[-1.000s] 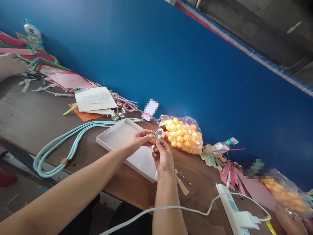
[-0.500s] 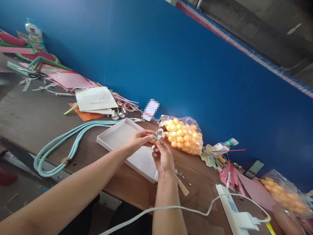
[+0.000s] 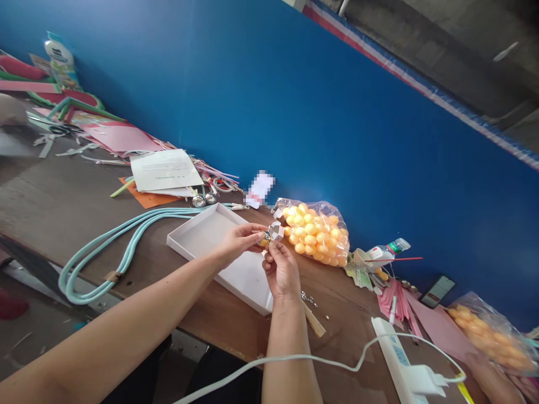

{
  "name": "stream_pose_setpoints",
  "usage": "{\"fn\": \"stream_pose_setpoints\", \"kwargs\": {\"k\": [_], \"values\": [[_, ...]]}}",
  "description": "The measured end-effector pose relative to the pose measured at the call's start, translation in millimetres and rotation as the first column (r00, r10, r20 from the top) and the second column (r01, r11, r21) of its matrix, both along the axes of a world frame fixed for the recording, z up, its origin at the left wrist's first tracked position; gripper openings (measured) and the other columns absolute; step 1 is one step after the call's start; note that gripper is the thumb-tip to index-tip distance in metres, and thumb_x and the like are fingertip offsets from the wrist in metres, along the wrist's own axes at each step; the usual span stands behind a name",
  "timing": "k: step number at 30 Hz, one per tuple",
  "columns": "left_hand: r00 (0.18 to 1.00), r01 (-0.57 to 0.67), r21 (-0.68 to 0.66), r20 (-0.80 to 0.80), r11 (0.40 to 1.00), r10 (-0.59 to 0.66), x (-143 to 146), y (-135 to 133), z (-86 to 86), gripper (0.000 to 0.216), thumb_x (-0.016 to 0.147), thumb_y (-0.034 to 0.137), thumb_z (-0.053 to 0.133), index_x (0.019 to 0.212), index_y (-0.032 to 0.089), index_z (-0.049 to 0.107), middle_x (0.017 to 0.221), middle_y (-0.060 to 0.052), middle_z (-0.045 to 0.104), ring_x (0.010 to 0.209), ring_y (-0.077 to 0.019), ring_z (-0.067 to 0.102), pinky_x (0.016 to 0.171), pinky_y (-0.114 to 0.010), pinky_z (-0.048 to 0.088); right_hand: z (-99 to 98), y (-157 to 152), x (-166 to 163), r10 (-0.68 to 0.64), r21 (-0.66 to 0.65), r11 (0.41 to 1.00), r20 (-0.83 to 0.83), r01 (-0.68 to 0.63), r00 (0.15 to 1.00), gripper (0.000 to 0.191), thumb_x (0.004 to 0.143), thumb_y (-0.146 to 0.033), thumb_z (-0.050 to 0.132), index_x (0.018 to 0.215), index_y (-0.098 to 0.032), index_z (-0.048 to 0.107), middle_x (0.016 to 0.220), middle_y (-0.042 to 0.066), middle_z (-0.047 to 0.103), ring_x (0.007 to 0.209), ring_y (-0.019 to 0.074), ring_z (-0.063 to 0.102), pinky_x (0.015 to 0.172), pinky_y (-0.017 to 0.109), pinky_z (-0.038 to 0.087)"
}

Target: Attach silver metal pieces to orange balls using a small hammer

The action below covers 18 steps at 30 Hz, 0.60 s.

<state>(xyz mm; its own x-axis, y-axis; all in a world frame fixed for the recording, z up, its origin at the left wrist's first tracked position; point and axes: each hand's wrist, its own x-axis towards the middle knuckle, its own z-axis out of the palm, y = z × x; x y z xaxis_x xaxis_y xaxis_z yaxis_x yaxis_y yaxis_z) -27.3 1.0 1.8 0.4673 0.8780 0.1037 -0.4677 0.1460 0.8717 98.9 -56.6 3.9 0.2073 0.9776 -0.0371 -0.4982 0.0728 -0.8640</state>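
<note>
Over the shallow white box tray (image 3: 191, 229), my left hand (image 3: 241, 241) pinches a small shiny silver-and-yellow piece (image 3: 265, 240) between thumb and fingers. What kind of thing it is, I cannot make out. Close against it from the right, my right hand (image 3: 281, 268) has thumb and forefinger pressed together at the same piece; its grip is partly hidden. Just behind the fingertips lies a clear bag of orange-yellow balls (image 3: 315, 233), with a small white-and-pink paper piece (image 3: 276, 230) by its mouth.
Pale blue cords (image 3: 126, 247) loop across the table at left, near silver bells (image 3: 199, 200) and papers (image 3: 166, 170). A white cable (image 3: 311, 357) crosses my right forearm from a power strip (image 3: 389, 342). Small metal bits (image 3: 309, 298) lie right. Another person's hand (image 3: 492, 379) shows bottom right.
My hands and the small piece stay nearly in place. At the far left edge, a blurred pale shape has moved in.
</note>
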Motion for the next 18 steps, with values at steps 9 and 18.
{"fn": "stream_pose_setpoints", "kwargs": {"k": [9, 18], "values": [[0.999, -0.039, 0.009, -0.022, 0.999, 0.039, 0.9, -4.0, 3.0, 0.044, 0.067, 0.041, 0.076, 0.101, 0.014, 0.068, 0.09, -0.008, 0.07, 0.078, -0.0162, 0.065, 0.077, -0.034, 0.054, -0.2, 0.2, 0.8, 0.001, 0.008, 1.0, 0.008, -0.001, 1.0, 0.018, 0.065, -0.024, 0.079, 0.074, -0.016, 0.066, 0.06, -0.005, 0.052, 0.051, 0.0027, 0.042, 0.042, 0.012, 0.036], [0.999, -0.008, 0.022, -0.052, 1.0, 0.009, 0.6, 1.3, -0.6, 0.047, 0.066, 0.042, 0.076, 0.103, 0.014, 0.068, 0.092, -0.008, 0.071, 0.079, -0.0167, 0.066, 0.078, -0.033, 0.055, -1.0, 0.6, 0.4, -0.009, 0.015, 1.0, 0.028, 0.009, 1.0, 0.018, 0.066, -0.023, 0.079, 0.073, -0.016, 0.064, 0.058, -0.006, 0.05, 0.05, 0.0034, 0.042, 0.043, 0.012, 0.038]]}}
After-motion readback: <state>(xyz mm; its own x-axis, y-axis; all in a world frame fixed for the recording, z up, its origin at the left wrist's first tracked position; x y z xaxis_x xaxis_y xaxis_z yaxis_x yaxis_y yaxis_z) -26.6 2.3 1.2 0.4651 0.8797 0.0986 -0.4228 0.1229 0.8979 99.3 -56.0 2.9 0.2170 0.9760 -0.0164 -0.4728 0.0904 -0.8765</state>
